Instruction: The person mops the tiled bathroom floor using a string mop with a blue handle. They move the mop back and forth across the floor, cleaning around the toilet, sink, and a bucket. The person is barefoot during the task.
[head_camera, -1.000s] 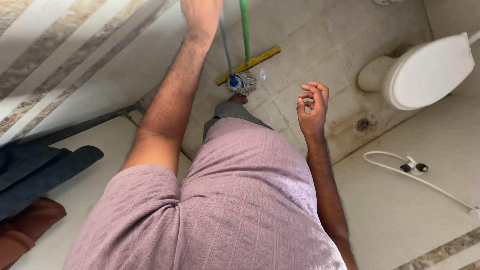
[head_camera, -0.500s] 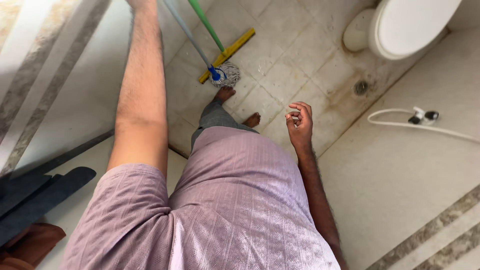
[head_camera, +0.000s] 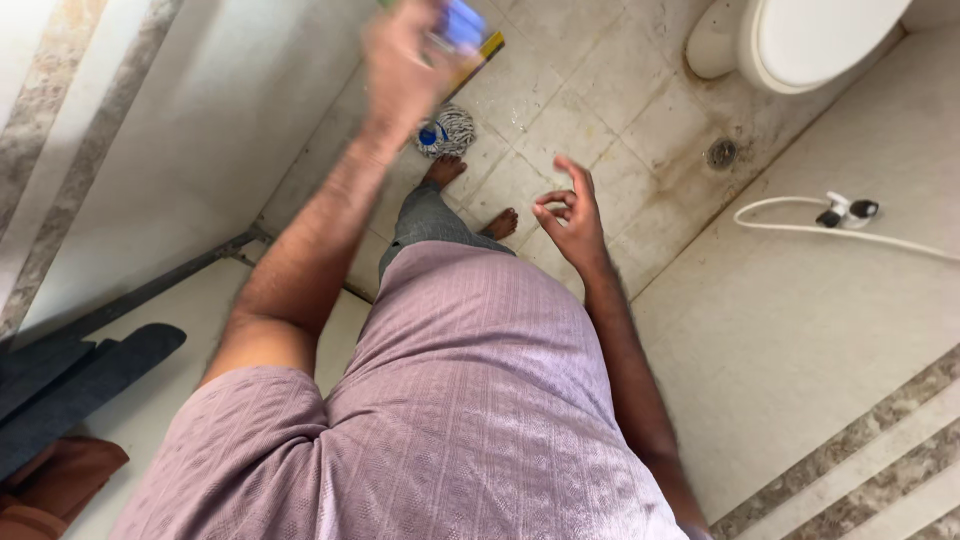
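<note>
The mop (head_camera: 446, 130) is stood on the tiled floor (head_camera: 590, 90), its string head just ahead of the bare feet, its handle running up toward the camera and foreshortened. The blue grip end is closed in the left hand (head_camera: 405, 62), blurred, raised high. The right hand (head_camera: 566, 215) is held empty, fingers loosely curled, lower and to the right, apart from the handle. The left hand is plainly nearer.
</note>
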